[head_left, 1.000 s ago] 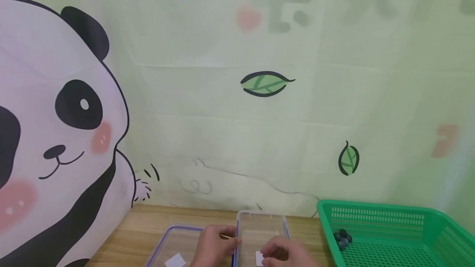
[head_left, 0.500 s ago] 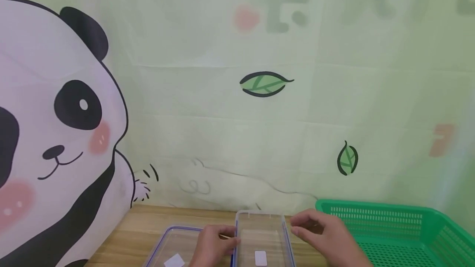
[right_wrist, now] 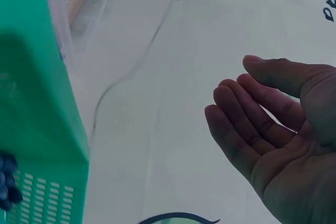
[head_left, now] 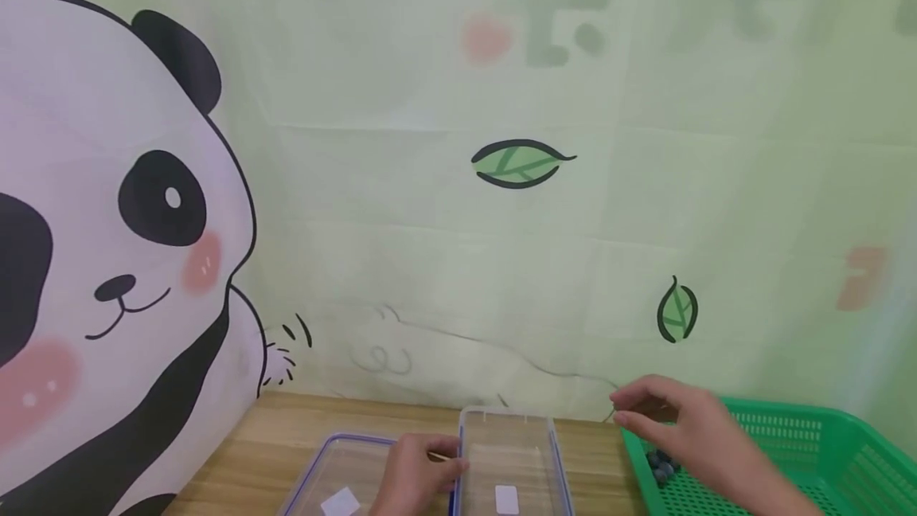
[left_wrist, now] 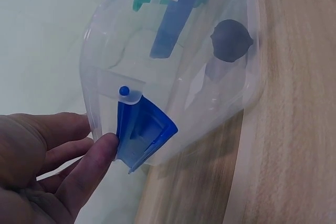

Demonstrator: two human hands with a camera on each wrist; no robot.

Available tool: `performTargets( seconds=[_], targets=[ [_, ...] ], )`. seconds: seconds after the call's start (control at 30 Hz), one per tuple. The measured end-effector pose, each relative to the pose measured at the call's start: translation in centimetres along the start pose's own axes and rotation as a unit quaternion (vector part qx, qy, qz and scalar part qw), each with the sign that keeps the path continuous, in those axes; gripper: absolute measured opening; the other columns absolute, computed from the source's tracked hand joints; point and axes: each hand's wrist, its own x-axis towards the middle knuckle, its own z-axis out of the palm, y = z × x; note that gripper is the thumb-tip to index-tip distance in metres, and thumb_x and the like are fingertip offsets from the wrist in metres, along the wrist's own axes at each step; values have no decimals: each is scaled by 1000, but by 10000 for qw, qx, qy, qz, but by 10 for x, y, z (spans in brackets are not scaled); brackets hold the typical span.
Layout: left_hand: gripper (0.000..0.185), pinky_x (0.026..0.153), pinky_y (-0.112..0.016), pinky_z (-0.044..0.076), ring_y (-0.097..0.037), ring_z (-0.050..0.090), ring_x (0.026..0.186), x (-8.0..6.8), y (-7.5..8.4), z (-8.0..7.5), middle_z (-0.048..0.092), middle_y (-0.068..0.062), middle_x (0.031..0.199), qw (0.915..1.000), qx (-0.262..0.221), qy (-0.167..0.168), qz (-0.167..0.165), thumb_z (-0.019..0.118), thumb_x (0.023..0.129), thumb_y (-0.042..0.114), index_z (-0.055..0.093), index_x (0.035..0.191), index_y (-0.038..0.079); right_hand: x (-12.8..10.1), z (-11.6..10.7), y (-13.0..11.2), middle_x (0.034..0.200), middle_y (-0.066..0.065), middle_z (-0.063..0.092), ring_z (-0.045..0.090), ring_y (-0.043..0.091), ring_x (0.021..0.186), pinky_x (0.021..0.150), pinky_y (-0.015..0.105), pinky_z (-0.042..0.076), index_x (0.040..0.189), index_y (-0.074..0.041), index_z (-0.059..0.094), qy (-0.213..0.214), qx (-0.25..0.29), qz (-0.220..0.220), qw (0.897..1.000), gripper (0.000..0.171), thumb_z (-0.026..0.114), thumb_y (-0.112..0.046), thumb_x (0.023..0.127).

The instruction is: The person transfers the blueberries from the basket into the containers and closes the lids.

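Clear plastic container on the desk — light, stiff, slippery; best held at its blue latch, where the left hand pinches. Right hand, relaxed and holding nothing, hovers right of it over the green basket.

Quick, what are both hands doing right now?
Left hand: grips the clear box at its edge.
Right hand: open, empty, over the green basket.
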Motion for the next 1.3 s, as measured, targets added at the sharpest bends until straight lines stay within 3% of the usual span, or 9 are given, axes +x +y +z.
performTargets(
  seconds=[0.2, 0.33, 0.47, 0.67, 1.07, 1.3],
  targets=[
    [24, 65, -32, 67, -21, 74, 78, 0, 0, 0, 76, -9, 95, 10000, -56, -15, -8, 82, 87, -5, 76, 109, -11, 10, -21, 10, 103, -11, 74, 70, 8, 92, 79, 26, 61, 114, -15, 76, -171, -571, -291, 9978, 18, 78, -23, 99],
    [24, 66, -32, 67, -21, 74, 78, 1, 0, 1, 76, -9, 95, 10000, -71, -12, -65, 82, 87, -5, 76, 110, -11, 18, -29, 23, 103, -9, 74, 70, 8, 92, 79, 26, 62, 115, -13, 76, -434, -652, -501, 9957, 19, 78, -22, 99],
    [24, 66, -33, 67, -21, 74, 78, 1, 0, 1, 76, -9, 94, 9999, -47, 7, -109, 82, 87, -6, 76, 110, -11, 26, -30, 40, 103, -7, 74, 69, 8, 91, 78, 27, 62, 112, -11, 76, -829, -697, -700, 9917, 17, 79, -20, 98],
    [23, 65, -34, 67, -20, 74, 76, 1, 1, 1, 76, -9, 94, 10000, -36, 59, -62, 82, 86, -6, 76, 109, -11, 37, -26, 67, 100, -5, 74, 68, 7, 87, 72, 26, 62, 106, -9, 76, -1037, -1061, -879, 9850, 13, 81, -14, 95],
    [24, 64, -32, 67, -21, 74, 75, 0, 1, 1, 75, -11, 91, 9999, -93, 58, 20, 82, 87, -7, 76, 109, -12, 45, -22, 121, 96, -3, 74, 68, 12, 84, 70, 27, 60, 102, -5, 76, -1226, -1315, -362, 9830, 11, 81, -8, 93],
    [24, 64, -33, 67, -21, 74, 73, -1, 1, 1, 76, -11, 91, 9999, -95, 86, 94, 82, 86, -6, 76, 109, -12, 44, -15, 151, 91, -4, 72, 67, 12, 81, 68, 28, 60, 95, -5, 75, -1399, -1417, -327, 9794, 6, 80, -6, 92]
  ],
)
